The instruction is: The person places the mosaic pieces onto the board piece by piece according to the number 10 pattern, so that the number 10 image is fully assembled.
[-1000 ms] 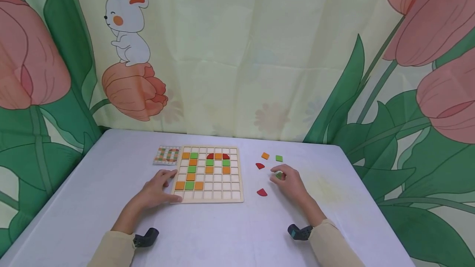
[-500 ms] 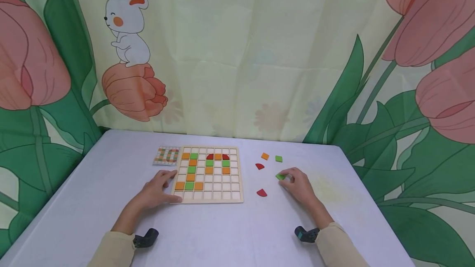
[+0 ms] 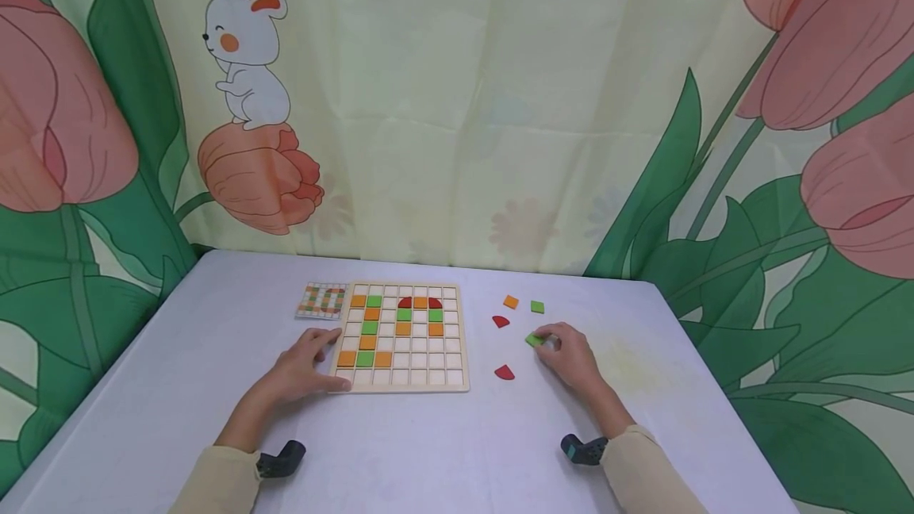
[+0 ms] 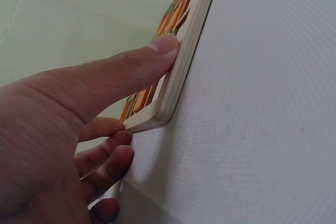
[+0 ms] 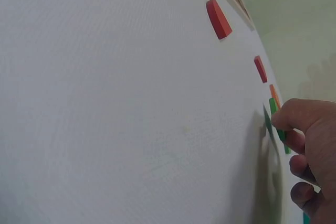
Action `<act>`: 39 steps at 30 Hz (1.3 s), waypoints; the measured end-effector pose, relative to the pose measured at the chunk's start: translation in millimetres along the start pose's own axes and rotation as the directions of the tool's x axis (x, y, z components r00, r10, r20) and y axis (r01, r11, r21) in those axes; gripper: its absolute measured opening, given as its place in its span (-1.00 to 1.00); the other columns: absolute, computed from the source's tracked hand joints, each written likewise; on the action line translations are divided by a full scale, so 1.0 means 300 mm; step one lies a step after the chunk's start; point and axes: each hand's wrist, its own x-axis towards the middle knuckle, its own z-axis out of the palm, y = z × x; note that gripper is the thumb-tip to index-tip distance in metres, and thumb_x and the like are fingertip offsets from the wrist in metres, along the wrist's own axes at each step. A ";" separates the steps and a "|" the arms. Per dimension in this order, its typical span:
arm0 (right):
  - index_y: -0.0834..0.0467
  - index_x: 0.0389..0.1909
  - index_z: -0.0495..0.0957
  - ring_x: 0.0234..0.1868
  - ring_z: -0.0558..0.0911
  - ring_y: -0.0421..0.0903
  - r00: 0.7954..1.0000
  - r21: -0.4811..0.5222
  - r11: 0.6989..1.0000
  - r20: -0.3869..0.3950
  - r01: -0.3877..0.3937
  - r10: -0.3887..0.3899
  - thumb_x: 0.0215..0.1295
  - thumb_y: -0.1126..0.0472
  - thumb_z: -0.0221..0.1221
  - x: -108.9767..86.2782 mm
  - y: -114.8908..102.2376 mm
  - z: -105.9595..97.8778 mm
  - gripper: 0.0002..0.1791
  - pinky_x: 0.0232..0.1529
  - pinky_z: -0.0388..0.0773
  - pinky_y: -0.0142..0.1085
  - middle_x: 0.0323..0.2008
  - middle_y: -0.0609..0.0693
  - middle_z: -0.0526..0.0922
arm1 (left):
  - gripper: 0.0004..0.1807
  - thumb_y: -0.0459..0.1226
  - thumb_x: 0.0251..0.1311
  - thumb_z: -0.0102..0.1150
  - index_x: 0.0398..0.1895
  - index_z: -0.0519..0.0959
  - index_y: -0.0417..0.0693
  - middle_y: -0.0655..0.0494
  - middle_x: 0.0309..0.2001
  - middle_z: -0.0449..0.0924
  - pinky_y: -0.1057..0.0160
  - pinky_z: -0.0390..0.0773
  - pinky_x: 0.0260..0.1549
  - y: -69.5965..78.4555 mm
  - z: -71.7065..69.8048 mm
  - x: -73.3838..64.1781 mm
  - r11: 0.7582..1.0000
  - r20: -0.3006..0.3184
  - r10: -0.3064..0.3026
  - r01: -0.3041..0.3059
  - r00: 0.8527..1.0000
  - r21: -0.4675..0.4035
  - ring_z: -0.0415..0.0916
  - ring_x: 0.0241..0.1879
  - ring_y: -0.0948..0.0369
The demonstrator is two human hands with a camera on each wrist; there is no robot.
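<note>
A wooden grid board (image 3: 400,386) lies on the table, with orange, green and red pieces set in some of its squares. My left hand (image 3: 303,367) rests at its near left corner, thumb straight on the frame and fingertips by the left side, as the left wrist view shows. Right of the board, my right hand (image 3: 571,355) pinches a green square tile (image 3: 533,339) between thumb and fingers. The tile seems just off the cloth in the right wrist view, above a shadow. Around it lie an orange tile (image 3: 510,302), another green tile (image 3: 537,307) and a red quarter-round piece (image 3: 501,322).
A small pattern card (image 3: 321,301) lies against the board's upper left side. A second red quarter-round piece (image 3: 504,372) lies between the board and my right hand. White cloth covers the table (image 3: 428,450); a printed curtain (image 3: 457,101) hangs behind it.
My right hand has drawn back to the right, then come slightly left again, with the green tile in its fingers. My left hand and the board have stayed in place.
</note>
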 end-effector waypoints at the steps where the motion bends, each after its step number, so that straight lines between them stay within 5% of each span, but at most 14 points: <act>1: 0.11 -0.08 0.66 -0.11 0.50 -0.05 1.000 0.010 1.000 -0.001 0.008 -0.008 0.17 0.25 0.31 0.000 -0.004 0.002 -0.73 -0.06 0.47 -0.17 -0.09 0.03 0.65 | 0.14 0.14 -0.27 0.53 0.45 0.22 0.01 -0.04 0.13 0.30 0.20 0.29 -0.30 0.000 0.000 0.000 1.000 0.000 -0.006 0.006 1.000 -0.001 0.28 -0.04 0.05; 10: 0.09 -0.11 0.67 -0.37 0.40 -0.13 0.995 0.093 0.992 0.029 0.091 -0.094 0.15 0.28 0.33 -0.003 -0.064 0.028 -0.74 -0.38 0.34 -0.40 -0.18 -0.02 0.65 | 0.15 0.14 -0.27 0.54 0.45 0.21 0.01 -0.03 0.11 0.31 0.21 0.28 -0.32 -0.003 -0.001 -0.005 1.000 0.002 -0.005 0.005 1.000 -0.006 0.29 -0.06 0.07; 31: -0.03 -0.22 0.68 -0.56 0.36 -0.21 0.963 0.145 0.962 0.107 0.232 -0.248 0.17 0.27 0.30 0.016 -0.236 0.155 -0.82 -0.51 0.29 -0.43 -0.35 -0.12 0.57 | 0.17 0.16 -0.28 0.53 0.46 0.21 -0.01 -0.04 0.10 0.32 0.23 0.27 -0.35 -0.001 -0.006 -0.003 1.000 -0.006 0.005 -0.005 1.000 -0.007 0.30 -0.08 0.08; 39: -0.02 -0.22 0.71 -0.48 0.40 -0.21 0.940 0.194 0.940 0.140 0.281 -0.310 0.17 0.21 0.33 0.017 -0.296 0.201 -0.85 -0.46 0.34 -0.46 -0.24 -0.13 0.66 | 0.18 0.17 -0.29 0.53 0.46 0.20 -0.02 -0.05 0.11 0.32 0.23 0.27 -0.35 -0.004 -0.005 -0.001 1.000 -0.009 0.014 -0.014 1.000 -0.007 0.30 -0.08 0.09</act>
